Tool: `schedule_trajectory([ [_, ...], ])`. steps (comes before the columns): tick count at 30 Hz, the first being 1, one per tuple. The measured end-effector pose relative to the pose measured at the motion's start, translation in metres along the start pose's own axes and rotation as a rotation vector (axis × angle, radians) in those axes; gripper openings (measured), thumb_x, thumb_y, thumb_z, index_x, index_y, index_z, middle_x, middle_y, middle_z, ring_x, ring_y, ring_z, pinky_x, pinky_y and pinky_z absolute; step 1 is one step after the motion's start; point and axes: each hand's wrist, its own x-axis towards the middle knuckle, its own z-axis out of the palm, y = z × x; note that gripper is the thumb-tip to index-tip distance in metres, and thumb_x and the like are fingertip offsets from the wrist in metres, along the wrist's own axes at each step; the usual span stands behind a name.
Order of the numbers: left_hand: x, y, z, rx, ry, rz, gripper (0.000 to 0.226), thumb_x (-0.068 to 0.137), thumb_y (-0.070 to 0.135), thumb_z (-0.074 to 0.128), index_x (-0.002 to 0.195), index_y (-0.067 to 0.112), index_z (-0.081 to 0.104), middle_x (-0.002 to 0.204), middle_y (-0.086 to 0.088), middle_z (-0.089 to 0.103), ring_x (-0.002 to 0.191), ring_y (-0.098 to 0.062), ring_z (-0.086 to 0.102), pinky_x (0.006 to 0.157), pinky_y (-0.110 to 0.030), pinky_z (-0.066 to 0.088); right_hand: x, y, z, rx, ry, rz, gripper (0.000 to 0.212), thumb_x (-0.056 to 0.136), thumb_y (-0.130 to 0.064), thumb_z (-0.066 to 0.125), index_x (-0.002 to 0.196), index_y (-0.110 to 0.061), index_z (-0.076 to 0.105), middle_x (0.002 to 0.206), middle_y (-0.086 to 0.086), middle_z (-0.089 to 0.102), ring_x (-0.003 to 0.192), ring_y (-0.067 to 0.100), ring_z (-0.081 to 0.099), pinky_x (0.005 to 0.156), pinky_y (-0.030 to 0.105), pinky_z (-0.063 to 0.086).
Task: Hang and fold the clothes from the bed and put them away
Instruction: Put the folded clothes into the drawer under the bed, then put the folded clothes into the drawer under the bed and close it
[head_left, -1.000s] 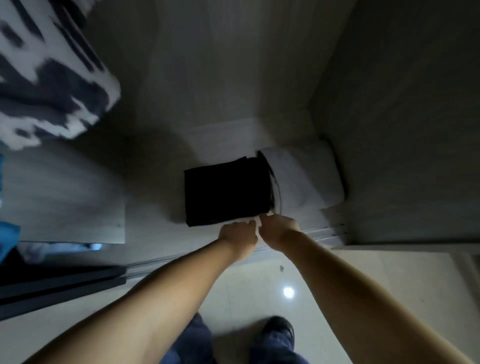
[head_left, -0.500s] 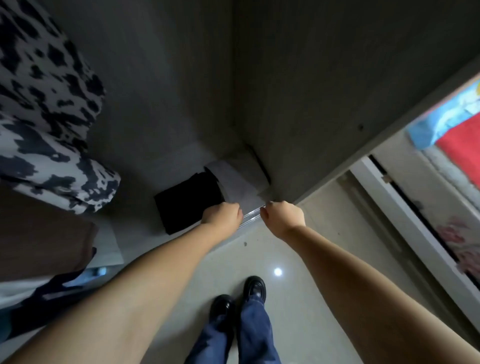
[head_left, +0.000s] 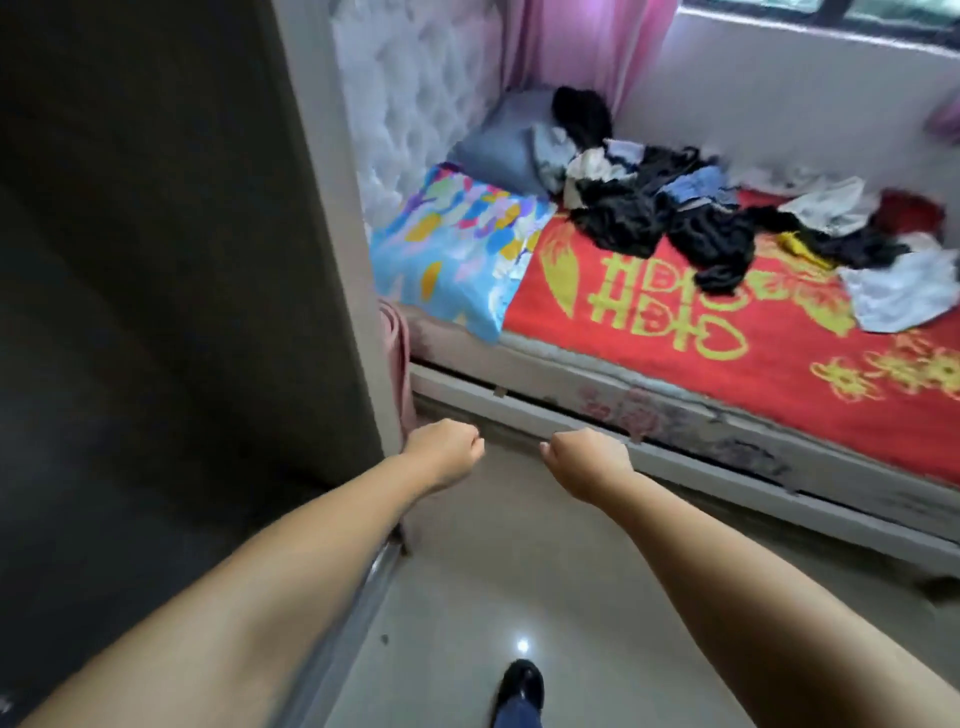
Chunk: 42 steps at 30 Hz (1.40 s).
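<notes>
**Both hands free, the pile waiting at the head of the bed**

Your left hand and right hand hang out in front of you over the floor, well short of the bed. On each hand the fingers are curled in toward the palm and hold nothing, which suits a moment between garments: you have nothing to carry and both hands are ready for the next piece.

The clothes lie in a loose heap along the far edge of the bed, against the wall, spreading from the pillows at the head corner toward the right. Dark pieces sit tangled with white and pale blue ones, so you will likely need to lift one clear rather than drag it. The wardrobe side panel stands just beside your left arm, close to the bed's head corner, a short carry. Judging by the heap, much of the job remains.
</notes>
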Motion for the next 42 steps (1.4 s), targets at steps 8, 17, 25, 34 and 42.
schedule_trajectory([
  [8,0.081,0.184,-0.012,0.070,-0.051,0.279,0.033,0.100,0.031,0.035,0.089,0.012,0.059,0.103,-0.010,0.065,0.097,-0.030,0.060,0.068,-0.032,0.037,-0.035,0.188,-0.025,0.073,0.031,0.298,0.042,0.103,-0.043,0.026,0.103,-0.014,0.056,0.103,0.007,0.065,0.094,0.028,0.062,0.065,0.033,0.040],
  [17,0.173,0.332,-0.028,0.006,-0.044,0.367,0.035,0.101,0.029,0.034,0.073,0.011,0.047,0.070,-0.002,0.049,0.060,-0.020,0.039,0.054,-0.029,0.028,-0.063,0.375,-0.059,0.125,0.007,0.496,0.041,0.104,-0.035,0.024,0.096,-0.012,0.058,0.099,0.007,0.065,0.088,0.027,0.060,0.069,0.034,0.045],
  [25,0.240,0.417,-0.015,0.044,-0.119,0.484,0.041,0.102,0.029,0.034,0.063,0.015,0.036,0.060,0.002,0.037,0.053,-0.017,0.030,0.051,-0.028,0.026,-0.035,0.455,-0.062,0.163,0.015,0.557,0.044,0.104,-0.040,0.024,0.090,-0.013,0.056,0.091,0.004,0.063,0.076,0.024,0.057,0.062,0.031,0.041],
  [34,0.405,0.467,-0.029,0.090,-0.136,0.509,0.041,0.102,0.029,0.034,0.065,0.011,0.036,0.061,-0.001,0.035,0.052,-0.017,0.029,0.048,-0.028,0.025,0.094,0.554,-0.094,0.133,0.025,0.550,0.043,0.103,-0.042,0.025,0.095,-0.014,0.056,0.103,0.007,0.064,0.091,0.029,0.061,0.068,0.033,0.042],
  [42,0.560,0.531,-0.047,0.192,-0.131,0.518,0.038,0.101,0.032,0.032,0.073,0.010,0.044,0.066,0.003,0.044,0.058,-0.018,0.047,0.055,-0.029,0.038,0.187,0.661,-0.121,0.188,0.076,0.632,0.042,0.103,-0.041,0.026,0.101,-0.014,0.059,0.110,0.009,0.065,0.100,0.031,0.061,0.072,0.035,0.041],
])
